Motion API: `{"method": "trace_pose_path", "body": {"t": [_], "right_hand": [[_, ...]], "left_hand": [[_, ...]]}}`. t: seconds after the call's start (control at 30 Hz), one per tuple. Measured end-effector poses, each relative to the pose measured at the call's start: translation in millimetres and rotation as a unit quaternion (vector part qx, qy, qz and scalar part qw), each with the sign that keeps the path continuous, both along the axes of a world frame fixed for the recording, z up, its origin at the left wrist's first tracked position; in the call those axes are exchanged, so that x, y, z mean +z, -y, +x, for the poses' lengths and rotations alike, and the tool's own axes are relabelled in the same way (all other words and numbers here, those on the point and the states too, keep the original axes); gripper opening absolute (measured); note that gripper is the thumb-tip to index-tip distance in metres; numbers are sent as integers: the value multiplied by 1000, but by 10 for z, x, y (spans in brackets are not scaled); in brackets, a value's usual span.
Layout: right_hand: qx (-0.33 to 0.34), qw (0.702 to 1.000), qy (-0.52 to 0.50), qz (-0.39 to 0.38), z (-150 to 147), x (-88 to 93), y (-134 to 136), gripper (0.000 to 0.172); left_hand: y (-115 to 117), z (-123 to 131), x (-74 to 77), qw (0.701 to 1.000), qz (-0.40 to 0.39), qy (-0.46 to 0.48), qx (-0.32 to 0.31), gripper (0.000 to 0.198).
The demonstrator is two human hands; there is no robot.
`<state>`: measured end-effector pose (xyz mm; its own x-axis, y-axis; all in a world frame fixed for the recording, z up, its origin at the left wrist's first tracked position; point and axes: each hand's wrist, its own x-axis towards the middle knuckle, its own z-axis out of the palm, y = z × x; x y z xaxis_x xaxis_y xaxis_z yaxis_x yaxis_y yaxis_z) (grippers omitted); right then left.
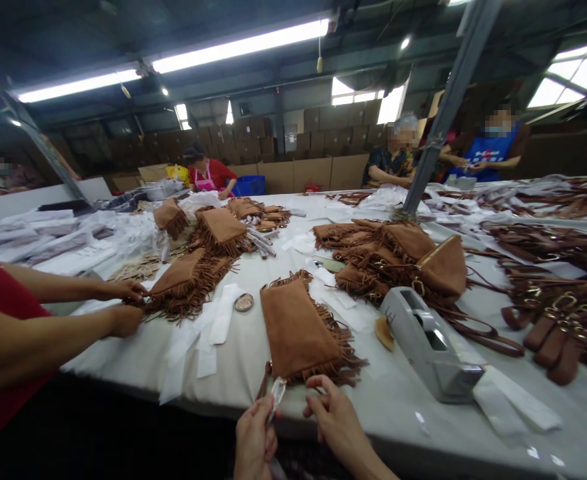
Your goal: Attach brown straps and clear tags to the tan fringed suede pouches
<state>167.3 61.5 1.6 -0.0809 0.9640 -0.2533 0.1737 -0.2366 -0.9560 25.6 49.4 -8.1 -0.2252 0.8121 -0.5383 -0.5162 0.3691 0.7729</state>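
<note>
Left hand [254, 437]: fingers clamped on a shiny, clear-wrapped piece [278, 391] at the worktop's near edge; whether it joins the bag, I cannot tell.
Right hand [337, 417]: thumb and forefinger curved, tips apart, just beside the bag's near fringe.
Fringed bag [296, 327]: brown, lying flat on the white-covered worktop [246, 360], straight ahead of both hands.
Tape dispenser [430, 350]: grey, right of the bag, a tan curved piece [384, 333] beside it.
Round dish [244, 303]: small, left of the bag, near white paper strips [223, 317].
Co-worker on the left: red sleeve [8, 293], hands [126, 321] at another fringed bag [178, 275].
Brown straps [556, 333]: heaped at the right, with metal clips.
Bag pile [403, 243]: beyond the dispenser.
Far side: people in a pink apron [204, 180], a dark patterned shirt [380, 162] and a blue apron [493, 157].
Backdrop: stacked cardboard boxes [318, 173].
</note>
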Motion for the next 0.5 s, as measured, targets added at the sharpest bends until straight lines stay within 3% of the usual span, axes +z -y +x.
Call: {"method": "trace_pose_path", "body": {"t": [0.3, 0.4, 0.47, 0.5], "right_hand": [[-26, 977, -195, -84, -285, 75, 35, 91], [-44, 966, -236, -95, -267, 62, 29, 98], [-53, 966, -241, -82, -194, -18, 6, 93], [-49, 970, -227, -73, -152, -87, -29, 86]], "left_hand": [[69, 181, -34, 999, 36, -26, -5, 51], [25, 273, -92, 997, 63, 0, 49, 58], [-49, 339, -147, 994, 49, 24, 98, 63], [-102, 351, -176, 994, 46, 28, 92, 59]]}}
